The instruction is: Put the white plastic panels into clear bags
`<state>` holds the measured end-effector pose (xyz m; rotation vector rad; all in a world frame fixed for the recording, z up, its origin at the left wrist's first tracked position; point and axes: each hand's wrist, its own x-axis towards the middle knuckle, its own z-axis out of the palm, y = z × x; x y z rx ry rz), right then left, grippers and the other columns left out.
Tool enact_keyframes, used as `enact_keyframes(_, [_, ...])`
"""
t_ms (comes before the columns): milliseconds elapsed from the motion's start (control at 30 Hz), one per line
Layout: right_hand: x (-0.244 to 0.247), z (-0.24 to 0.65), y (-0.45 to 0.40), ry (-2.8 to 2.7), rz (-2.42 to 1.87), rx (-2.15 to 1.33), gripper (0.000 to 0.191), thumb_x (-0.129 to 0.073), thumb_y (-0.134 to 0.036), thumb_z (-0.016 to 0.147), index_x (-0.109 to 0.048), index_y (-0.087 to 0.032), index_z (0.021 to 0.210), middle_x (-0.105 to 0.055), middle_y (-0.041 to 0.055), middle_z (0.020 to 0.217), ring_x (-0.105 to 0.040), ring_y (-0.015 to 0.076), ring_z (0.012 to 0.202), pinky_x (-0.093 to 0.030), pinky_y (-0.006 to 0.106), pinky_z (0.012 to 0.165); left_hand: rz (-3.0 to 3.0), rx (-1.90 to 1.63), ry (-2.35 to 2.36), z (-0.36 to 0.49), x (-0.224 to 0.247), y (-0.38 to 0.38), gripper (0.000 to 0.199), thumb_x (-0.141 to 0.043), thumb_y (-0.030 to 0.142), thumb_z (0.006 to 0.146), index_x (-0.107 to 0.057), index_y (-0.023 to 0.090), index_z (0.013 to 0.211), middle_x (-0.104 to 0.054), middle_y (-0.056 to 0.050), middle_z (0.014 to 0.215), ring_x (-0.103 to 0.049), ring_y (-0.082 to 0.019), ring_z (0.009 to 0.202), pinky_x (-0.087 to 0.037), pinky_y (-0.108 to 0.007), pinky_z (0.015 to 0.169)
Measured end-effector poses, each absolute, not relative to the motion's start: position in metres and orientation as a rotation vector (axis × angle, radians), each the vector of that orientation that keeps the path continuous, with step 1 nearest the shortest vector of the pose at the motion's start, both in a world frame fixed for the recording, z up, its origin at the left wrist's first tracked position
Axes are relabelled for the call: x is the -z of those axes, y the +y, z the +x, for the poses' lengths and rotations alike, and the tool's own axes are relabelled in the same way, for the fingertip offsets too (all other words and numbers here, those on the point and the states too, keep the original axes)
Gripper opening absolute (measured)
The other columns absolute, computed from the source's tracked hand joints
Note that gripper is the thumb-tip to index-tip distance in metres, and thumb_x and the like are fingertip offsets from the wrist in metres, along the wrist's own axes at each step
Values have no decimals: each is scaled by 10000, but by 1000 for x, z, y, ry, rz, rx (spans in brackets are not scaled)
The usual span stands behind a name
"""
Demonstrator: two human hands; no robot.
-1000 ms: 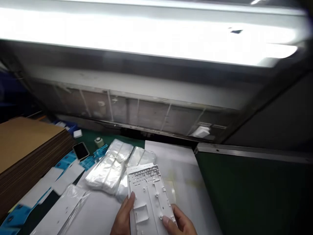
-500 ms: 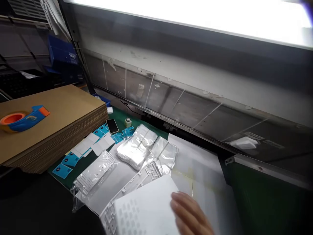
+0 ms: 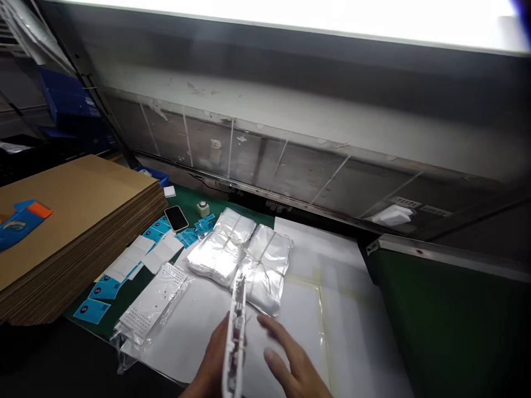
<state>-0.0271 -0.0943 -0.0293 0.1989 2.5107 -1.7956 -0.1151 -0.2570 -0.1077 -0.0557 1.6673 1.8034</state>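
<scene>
A white plastic panel [image 3: 235, 342] stands on edge at the bottom centre, its narrow ribbed side facing me. My left hand [image 3: 213, 359] grips it from the left; part of that hand is hidden behind it. Just right of the panel, my right hand [image 3: 292, 362] has its thumb and fingers apart and holds nothing. Beyond the hands lie two tied bundles of clear plastic bags [image 3: 224, 246], [image 3: 265, 265]. To the left, a white perforated piece [image 3: 155, 301] rests in a clear bag on white sheeting.
At the left is a cardboard stack [image 3: 91, 221] with a blue tape dispenser [image 3: 20, 225] on top. Blue cards [image 3: 92, 310], white papers [image 3: 130, 257], a phone [image 3: 176, 219] and a small jar [image 3: 203, 208] lie near it. A green surface [image 3: 448, 320] fills the right.
The white panel has turned from lying broadside to standing on edge. My left hand has come into view, and my right hand is off the panel. The view has shifted to the right.
</scene>
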Motion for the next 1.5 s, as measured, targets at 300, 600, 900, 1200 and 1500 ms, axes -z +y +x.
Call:
enact_keyframes(300, [118, 22, -114, 2096, 1438, 2205, 798, -600, -526, 745, -283, -206, 1404, -525, 120, 1323, -538, 285, 1161, -443, 395, 960, 467, -1337, 2103, -107, 150, -206, 462, -309, 482, 928, -530, 200, 1219, -658, -98, 1082, -628, -243, 928, -501, -335, 760])
enact_keyframes(600, [174, 104, -35, 2469, 1720, 1351, 694, -368, -430, 863, -77, -286, 1477, -511, 95, 1322, -635, 288, 941, -520, 439, 755, 1224, -781, 2204, -166, 214, -116, 212, -589, 352, 826, -592, 149, 889, -581, -45, 921, -526, -226, 949, -372, -452, 901])
enact_keyframes(900, [160, 104, -16, 2355, 1621, 1726, 649, -412, -431, 861, -195, -301, 1458, -488, 45, 1368, -598, 236, 1066, -504, 382, 862, 1144, -847, 2147, -176, 206, -119, 238, -473, 374, 902, -574, 162, 861, -581, -34, 865, -543, -184, 848, -416, -383, 821])
enact_keyframes(1200, [129, 41, -29, 2436, 1510, 1751, 380, -412, -465, 880, -624, -252, 1113, -628, 57, 1067, -592, 252, 990, -465, 394, 871, 533, -1341, 1721, -184, 156, -121, 351, -643, 378, 762, -568, 141, 1010, -639, -56, 860, -635, -196, 825, -499, -347, 815])
enact_keyframes(1500, [90, -20, -54, 2692, 1123, 1628, 268, -423, -411, 914, -662, -330, 1006, -623, -1, 940, -607, 162, 828, -459, 263, 733, 215, -1510, 1389, -150, 95, -152, 329, -694, 379, 764, -679, 95, 930, -701, -133, 915, -649, -243, 901, -500, -404, 893])
